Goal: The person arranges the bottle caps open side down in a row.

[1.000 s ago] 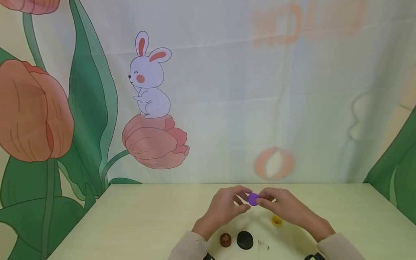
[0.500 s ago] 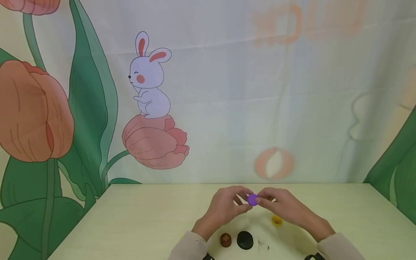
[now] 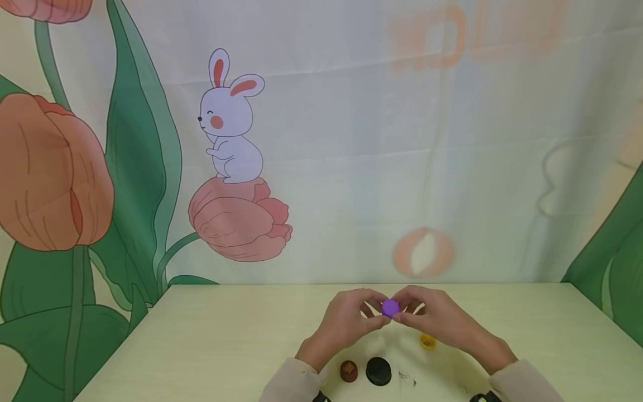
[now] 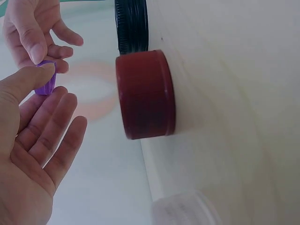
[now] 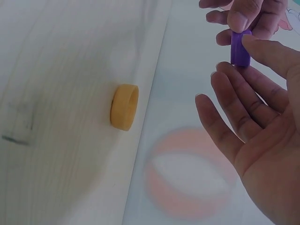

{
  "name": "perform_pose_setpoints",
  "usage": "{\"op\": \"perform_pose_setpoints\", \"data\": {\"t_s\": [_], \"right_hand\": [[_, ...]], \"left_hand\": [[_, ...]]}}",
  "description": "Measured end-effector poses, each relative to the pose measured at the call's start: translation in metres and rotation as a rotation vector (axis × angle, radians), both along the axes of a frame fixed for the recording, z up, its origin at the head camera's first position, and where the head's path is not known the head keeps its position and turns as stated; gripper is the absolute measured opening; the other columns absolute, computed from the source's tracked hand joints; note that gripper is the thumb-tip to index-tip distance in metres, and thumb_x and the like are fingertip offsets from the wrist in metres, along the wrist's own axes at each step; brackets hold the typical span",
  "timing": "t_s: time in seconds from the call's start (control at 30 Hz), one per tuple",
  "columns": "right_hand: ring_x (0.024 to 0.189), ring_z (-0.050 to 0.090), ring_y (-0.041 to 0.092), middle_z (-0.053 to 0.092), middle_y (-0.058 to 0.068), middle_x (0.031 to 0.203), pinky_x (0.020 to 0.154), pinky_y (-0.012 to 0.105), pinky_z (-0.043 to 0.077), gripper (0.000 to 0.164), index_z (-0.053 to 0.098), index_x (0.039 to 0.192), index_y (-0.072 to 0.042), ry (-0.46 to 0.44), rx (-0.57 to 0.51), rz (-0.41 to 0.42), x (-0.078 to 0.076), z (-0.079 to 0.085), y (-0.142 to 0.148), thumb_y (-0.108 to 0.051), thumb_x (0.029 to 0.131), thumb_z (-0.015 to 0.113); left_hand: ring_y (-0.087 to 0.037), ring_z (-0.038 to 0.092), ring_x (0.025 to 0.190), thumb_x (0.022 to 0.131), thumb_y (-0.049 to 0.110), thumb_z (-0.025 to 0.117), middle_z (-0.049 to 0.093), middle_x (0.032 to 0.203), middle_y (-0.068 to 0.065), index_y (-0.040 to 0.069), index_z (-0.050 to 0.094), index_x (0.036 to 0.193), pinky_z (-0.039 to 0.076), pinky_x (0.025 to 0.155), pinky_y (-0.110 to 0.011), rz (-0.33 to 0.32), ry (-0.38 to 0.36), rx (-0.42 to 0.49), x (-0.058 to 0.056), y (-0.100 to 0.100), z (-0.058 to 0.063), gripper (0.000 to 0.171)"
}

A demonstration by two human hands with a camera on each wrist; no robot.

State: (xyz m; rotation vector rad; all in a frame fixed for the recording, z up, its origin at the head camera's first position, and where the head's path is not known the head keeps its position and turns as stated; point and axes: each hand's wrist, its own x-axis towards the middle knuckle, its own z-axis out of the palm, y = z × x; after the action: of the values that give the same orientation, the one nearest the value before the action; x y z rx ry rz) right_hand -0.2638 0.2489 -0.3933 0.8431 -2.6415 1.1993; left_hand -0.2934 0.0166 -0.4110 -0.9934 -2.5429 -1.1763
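Above the table, a small round purple bottle cap (image 3: 390, 307) is held up between both hands. My left hand (image 3: 345, 319) pinches it from the left, thumb below and fingertip above. From the other side my right hand (image 3: 436, 312) pinches the same cap between thumb and forefinger. Both wrist views show the side of the purple cap (image 5: 241, 49) between the thumbs and fingertips, with the remaining fingers spread loosely. On the table below lie a dark red cap (image 3: 349, 371), a wide black cap (image 3: 379, 372) and, under the right hand, a yellow cap (image 3: 427, 341).
The pale table (image 3: 226, 340) ends at a hanging cloth (image 3: 341, 167) printed with a rabbit and tulips. A clear, whitish round thing (image 4: 185, 211) is partly visible at the bottom of the left wrist view. Dark marks (image 3: 408, 379) stain the tabletop.
The left fingertips have closed in on the purple cap, which has shifted slightly left. My right hand has moved a little left, its forefinger now at the cap's upper edge.
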Motion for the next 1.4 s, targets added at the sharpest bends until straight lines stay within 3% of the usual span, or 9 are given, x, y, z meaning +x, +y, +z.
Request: {"op": "perform_pose_setpoints", "data": {"t_s": [0.8, 1.13, 1.4], "right_hand": [[0.09, 0.067, 0.013, 0.072, -0.01, 0.1, 0.081, 0.032, 0.058, 0.016, 0.075, 0.112, -0.015, 0.002, 0.031, -0.007, 0.0009, 0.0034, -0.004, -0.026, 0.1, 0.077], [0.088, 0.067, 0.011, 0.071, -0.01, 0.095, 0.08, 0.032, 0.057, 0.016, 0.075, 0.111, -0.014, 0.008, 0.018, -0.004, 0.0026, 0.004, -0.0048, -0.026, 0.101, 0.076], [0.088, 0.067, 0.012, 0.072, -0.008, 0.095, 0.079, 0.034, 0.058, 0.016, 0.074, 0.111, -0.013, -0.007, 0.0, 0.008, 0.0066, 0.0046, -0.0019, -0.026, 0.101, 0.075]], "left_hand": [[-0.002, 0.068, 0.078, 0.093, 0.022, 0.086, 0.076, 0.093, 0.013, 0.017, 0.081, 0.113, 0.053, 0.071, -0.019, -0.011, -0.013, -0.026, 0.0002, -0.004, 0.0019, 0.022], [-0.003, 0.068, 0.078, 0.093, 0.024, 0.086, 0.076, 0.093, 0.013, 0.017, 0.081, 0.113, 0.053, 0.07, -0.02, -0.01, -0.033, -0.005, 0.0004, -0.0053, 0.0018, 0.022], [-0.004, 0.068, 0.08, 0.093, 0.022, 0.085, 0.076, 0.093, 0.015, 0.015, 0.081, 0.113, 0.054, 0.071, -0.02, -0.048, -0.073, 0.036, 0.0028, -0.0038, 0.001, 0.021]]}}
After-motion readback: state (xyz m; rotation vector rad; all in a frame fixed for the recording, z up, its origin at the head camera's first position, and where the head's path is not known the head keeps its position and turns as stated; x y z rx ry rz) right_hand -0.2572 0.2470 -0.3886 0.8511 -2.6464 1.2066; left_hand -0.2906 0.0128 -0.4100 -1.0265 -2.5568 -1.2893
